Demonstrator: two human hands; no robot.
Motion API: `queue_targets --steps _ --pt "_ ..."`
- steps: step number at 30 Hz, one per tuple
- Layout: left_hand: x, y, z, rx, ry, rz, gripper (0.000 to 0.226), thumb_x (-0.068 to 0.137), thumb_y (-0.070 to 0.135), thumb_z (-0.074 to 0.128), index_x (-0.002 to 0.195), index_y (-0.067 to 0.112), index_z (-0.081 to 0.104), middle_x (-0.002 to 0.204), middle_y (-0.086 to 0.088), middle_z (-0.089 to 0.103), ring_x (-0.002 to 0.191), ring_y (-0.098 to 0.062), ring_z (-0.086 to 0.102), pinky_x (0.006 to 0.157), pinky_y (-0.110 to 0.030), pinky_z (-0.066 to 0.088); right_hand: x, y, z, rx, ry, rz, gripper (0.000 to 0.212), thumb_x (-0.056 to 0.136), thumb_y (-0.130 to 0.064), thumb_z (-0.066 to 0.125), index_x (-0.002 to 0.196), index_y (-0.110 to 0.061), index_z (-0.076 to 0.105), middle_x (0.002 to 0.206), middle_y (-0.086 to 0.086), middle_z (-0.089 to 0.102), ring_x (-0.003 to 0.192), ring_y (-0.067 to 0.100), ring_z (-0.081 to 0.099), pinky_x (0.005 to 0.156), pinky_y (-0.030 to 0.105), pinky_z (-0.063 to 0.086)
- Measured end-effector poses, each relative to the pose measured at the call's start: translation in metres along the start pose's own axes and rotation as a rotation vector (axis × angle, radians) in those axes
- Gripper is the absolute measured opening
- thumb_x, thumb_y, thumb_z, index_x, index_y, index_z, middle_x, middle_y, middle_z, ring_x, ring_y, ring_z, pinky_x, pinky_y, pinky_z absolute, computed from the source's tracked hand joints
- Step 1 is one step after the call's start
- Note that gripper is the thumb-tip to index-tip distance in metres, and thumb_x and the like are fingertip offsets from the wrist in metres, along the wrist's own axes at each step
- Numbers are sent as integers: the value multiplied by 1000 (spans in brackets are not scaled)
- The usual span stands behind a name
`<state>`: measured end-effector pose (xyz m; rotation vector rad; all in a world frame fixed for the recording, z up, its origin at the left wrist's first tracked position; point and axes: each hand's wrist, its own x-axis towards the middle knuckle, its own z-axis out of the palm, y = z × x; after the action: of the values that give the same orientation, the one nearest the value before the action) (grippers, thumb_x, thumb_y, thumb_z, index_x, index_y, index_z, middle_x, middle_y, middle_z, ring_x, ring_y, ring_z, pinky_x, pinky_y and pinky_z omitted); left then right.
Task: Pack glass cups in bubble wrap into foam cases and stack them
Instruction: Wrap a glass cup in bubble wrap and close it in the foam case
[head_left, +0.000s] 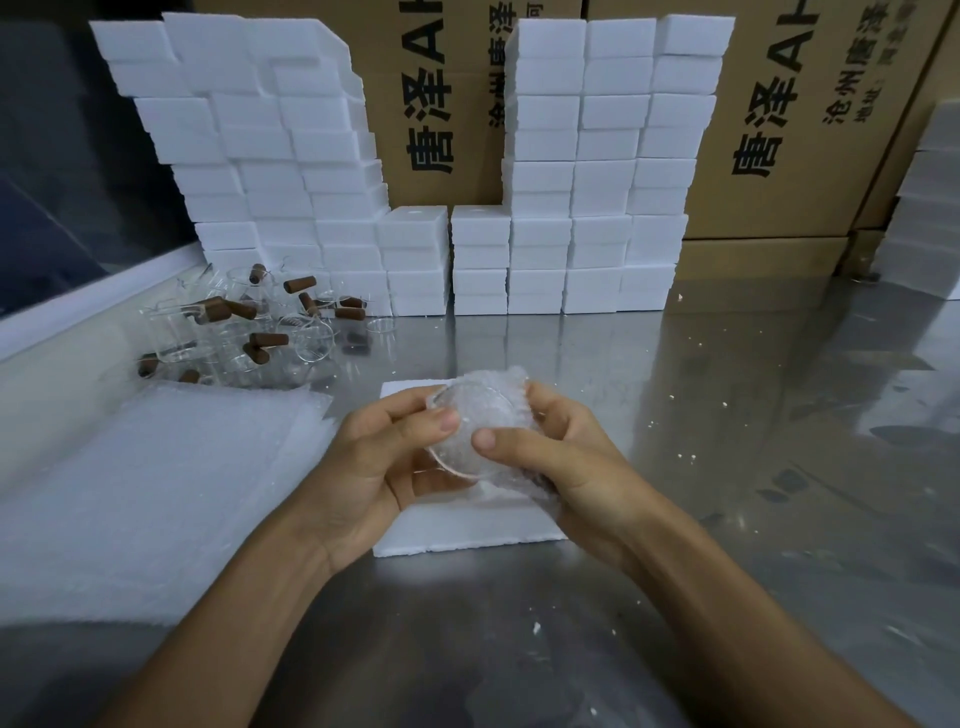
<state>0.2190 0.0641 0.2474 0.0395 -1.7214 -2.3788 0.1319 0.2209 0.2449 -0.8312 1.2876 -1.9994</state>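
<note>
Both hands are up over the steel table (675, 467), and between them sits a glass cup (470, 434) half swaddled in bubble wrap (511, 395). The left hand (384, 457) curls round the cup's near side, thumb tip pressed on the rim, the other fingers tucked underneath and out of sight. The right hand (566, 452) grips from the other side, its thumb laid across the front of the glass, fingers wrapped behind into the crumpled wrap. Thumb tips are nearly meeting over the cup's mouth. Directly below the fingers lies a white foam case (467, 530), flat on the table; the cup is held above it, not in it. Out past the left fingers, a sheet pile of bubble wrap sheets (156, 493) spreads across the table. Beyond those, further from the fingertips, a jumble of loose glass cups (249, 332) with brown handles lies tipped every which way. Straight ahead of the fingers, stacks of foam cases (571, 182) rise in white columns, with cardboard boxes (831, 130) printed in black lettering behind them.
</note>
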Motion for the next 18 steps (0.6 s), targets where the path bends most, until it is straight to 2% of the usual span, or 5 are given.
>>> queue_targets --steps 5,8,10,14,18 --pt "2 -3 0 -84 14 41 58 66 22 76 121 4 65 118 -22 66 104 -33 67 72 -34 59 4 0 -6 -31 122 -53 59 64 -12 85 119 -17 64 107 9 74 99 26 71 80 32 56" --pt "3 -4 -2 -155 0 68 67 64 14 76 127 2 57 120 -20 66 108 -35 66 75 -35 59 7 1 -11 -38 156 -78 63 55 -22 90 115 -22 68 112 8 72 105 31 69 86 41 56" --pt "3 -5 -5 -140 -20 86 66 62 9 76 124 4 55 118 -17 67 108 -36 66 77 -36 59 8 1 -14 -33 161 -107 66 52 -21 91 114 -20 69 114 11 72 107 31 68 91 45 55" --pt "3 -5 -10 59 -52 121 69 59 9 81 123 16 54 126 -16 62 110 -37 65 82 -42 59 5 -2 -19 -250 120 -181 60 59 -16 91 114 -23 69 108 3 74 100 20 70 86 34 57" --pt "2 -4 -15 344 -67 214 86 61 16 87 133 44 49 131 -4 61 114 -31 65 81 -42 59 0 -8 -26 -465 71 -247 58 61 -16 92 114 -25 68 104 -4 72 95 12 69 78 24 55"
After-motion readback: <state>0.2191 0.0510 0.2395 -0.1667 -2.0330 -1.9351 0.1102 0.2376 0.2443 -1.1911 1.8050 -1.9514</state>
